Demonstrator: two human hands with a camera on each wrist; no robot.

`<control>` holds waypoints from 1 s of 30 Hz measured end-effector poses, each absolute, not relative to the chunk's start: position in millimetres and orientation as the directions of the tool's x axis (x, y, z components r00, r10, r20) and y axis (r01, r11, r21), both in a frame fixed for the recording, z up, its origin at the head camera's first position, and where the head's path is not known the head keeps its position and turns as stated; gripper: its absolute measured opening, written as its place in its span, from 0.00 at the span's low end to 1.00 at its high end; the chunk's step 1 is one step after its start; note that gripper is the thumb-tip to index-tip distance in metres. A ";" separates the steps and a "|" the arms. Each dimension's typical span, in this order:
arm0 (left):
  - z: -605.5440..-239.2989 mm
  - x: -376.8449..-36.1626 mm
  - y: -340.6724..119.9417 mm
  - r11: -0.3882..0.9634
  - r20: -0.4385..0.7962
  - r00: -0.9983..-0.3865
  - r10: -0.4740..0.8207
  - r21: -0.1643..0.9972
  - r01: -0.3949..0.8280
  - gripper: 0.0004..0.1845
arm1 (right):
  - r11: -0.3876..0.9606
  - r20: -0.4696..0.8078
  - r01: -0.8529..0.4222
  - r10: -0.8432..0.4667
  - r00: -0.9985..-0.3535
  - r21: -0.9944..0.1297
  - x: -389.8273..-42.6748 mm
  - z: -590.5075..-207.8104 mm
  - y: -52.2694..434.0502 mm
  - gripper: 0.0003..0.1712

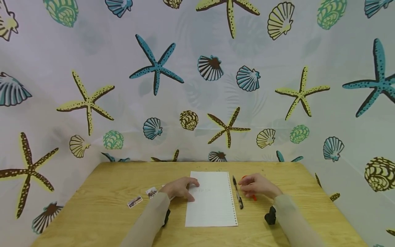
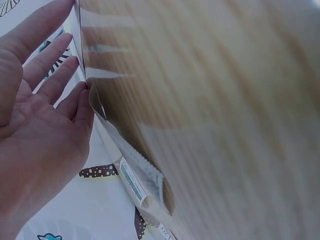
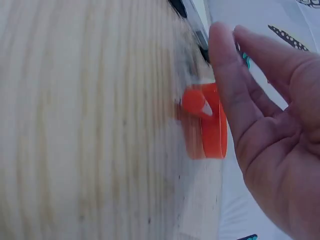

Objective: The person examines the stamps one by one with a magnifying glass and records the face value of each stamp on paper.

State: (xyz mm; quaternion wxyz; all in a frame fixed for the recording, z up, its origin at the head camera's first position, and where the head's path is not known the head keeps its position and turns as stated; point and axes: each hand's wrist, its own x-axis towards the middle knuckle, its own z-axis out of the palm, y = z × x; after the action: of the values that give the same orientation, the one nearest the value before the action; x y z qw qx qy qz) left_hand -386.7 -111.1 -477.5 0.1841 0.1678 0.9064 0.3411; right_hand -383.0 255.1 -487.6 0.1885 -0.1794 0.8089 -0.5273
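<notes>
While both hands — left hand (image 1: 180, 188), right hand (image 1: 257, 185) — lie spread, the paper sheet (image 1: 213, 202) runs lengthwise away from the person.

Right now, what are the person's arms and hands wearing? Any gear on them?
Both hands are bare: left hand, right hand, no gloves or rings visible. Long, loose beige sleeves cover both arms to the wrists. A small black device sits at each wrist, under the cuff. No cables or markings visible.

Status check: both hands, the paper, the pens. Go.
Left hand flat on sheet of paper, fingers straight. Right hand open over orange pen, not gripping. Black pen between paper and right hand. Two stamps left, clear.
</notes>
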 end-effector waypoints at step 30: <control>-482.2 -389.9 -111.4 0.728 -0.197 -0.870 0.452 0.645 0.232 0.28 | 0.609 -0.148 -0.123 -0.375 -0.915 -0.784 -380.1 -486.5 213.4 0.08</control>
State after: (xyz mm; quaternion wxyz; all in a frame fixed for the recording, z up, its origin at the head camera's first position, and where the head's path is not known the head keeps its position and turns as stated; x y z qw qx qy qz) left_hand -389.9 -111.4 -482.2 0.1732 0.1871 0.9132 0.3179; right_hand -380.1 213.4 -486.5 0.1501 -0.1407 0.8842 -0.4194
